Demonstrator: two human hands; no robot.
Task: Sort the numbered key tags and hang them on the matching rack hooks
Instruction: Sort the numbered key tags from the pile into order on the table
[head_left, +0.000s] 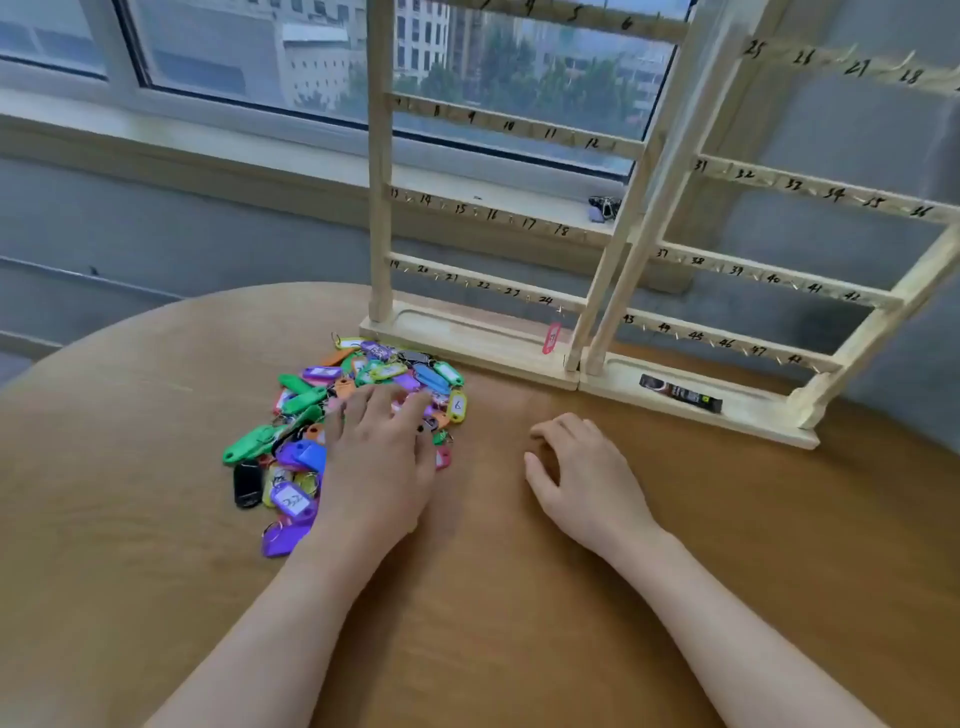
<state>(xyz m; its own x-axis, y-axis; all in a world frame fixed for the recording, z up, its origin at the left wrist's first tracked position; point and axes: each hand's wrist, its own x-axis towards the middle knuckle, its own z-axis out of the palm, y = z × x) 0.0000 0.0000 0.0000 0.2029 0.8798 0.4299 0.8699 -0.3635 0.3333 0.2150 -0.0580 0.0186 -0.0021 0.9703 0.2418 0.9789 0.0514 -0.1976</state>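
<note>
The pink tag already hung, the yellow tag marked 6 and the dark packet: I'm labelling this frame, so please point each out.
pink tag (551, 338), head view, middle of its body under hook 24.
yellow tag (457, 406), head view, its white label.
dark packet (680, 393), head view, middle of wrapper.

Key tags (363, 395): a loose heap of oblong plastic tags in green, purple, blue, orange, yellow, pink and black, most with white paper label windows and metal split rings, lying toward the far edge of the tabletop, left of centre, touching the base of the left rack. One purple tag (292, 501) at the near side reads 22. One red tag (551, 338) hangs at the right end of the lowest rail. Racks: two pale wooden frames, left rack (379, 208) and right rack (779, 270), upright side by side at the far edge, rails hand-numbered, small hooks beneath.
</note>
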